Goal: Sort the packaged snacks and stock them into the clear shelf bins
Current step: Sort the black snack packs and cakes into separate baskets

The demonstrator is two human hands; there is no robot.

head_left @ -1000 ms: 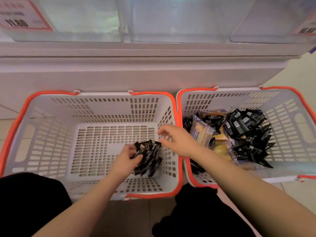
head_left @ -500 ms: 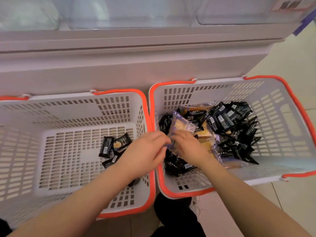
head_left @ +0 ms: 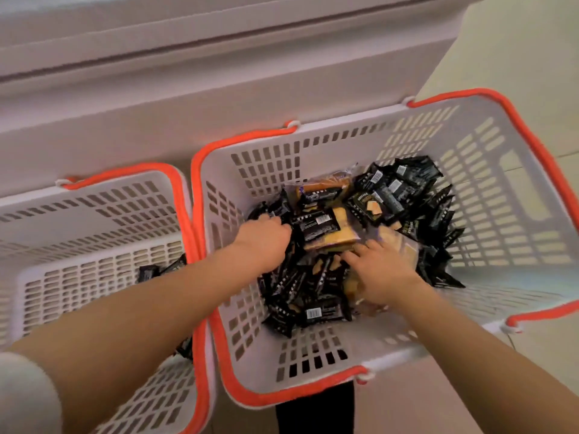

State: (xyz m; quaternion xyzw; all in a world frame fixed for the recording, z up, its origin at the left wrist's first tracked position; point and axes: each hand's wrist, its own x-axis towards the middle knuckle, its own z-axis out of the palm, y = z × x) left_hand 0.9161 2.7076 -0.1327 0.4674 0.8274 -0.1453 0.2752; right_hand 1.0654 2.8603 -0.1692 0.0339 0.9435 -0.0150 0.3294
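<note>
The right white basket with an orange rim (head_left: pixel 344 355) holds a heap of black snack packets (head_left: pixel 404 189) and clear packets of yellow cake (head_left: pixel 343 231). My left hand (head_left: pixel 263 242) reaches over the rim into the heap's left side, and its fingers curl down round black packets. My right hand (head_left: pixel 376 270) lies on the middle of the heap with fingers spread, their tips against the edge of a cake packet. The left basket (head_left: pixel 94 208) has a few black packets (head_left: pixel 150 272) on its floor, partly hidden by my left forearm.
The two baskets stand side by side on a tiled floor (head_left: pixel 517 42), pushed against the white base of the shelf unit (head_left: pixel 219 73). The clear shelf bins are out of view. Dark clothing shows at the bottom edge, below the right basket.
The view swung right and down. My left hand let go of black packets in the left basket and crossed into the right one. My right hand sank deeper into the heap.
</note>
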